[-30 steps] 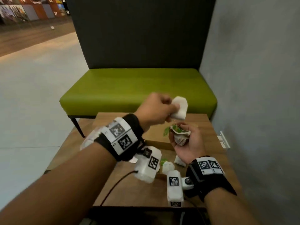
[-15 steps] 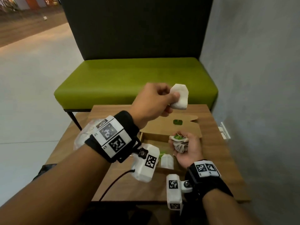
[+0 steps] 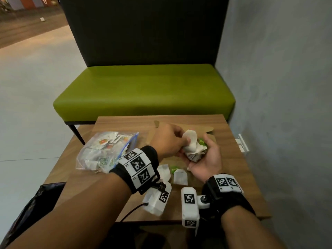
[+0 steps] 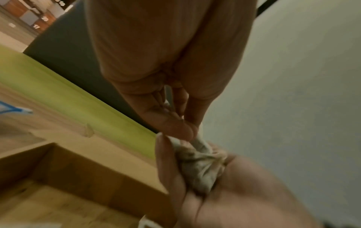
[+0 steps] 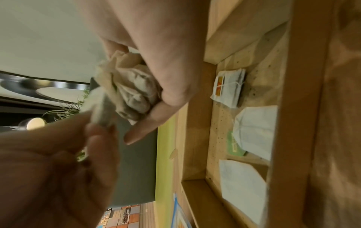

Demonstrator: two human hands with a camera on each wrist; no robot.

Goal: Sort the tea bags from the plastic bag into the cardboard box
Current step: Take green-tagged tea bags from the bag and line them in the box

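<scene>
Fingers of left hand (image 3: pixel 168 141) (earlier raised) now seemingly touch bunched tea bags (image 3: pixel 195 150).

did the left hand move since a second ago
Yes. The left hand came down from above the table's far edge to the tea bags in the right hand.

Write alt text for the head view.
Both hands meet over an open cardboard box: the left hand pinches a white tea bag against the bunch of tea bags held by the right hand. A plastic bag lies left.
</scene>
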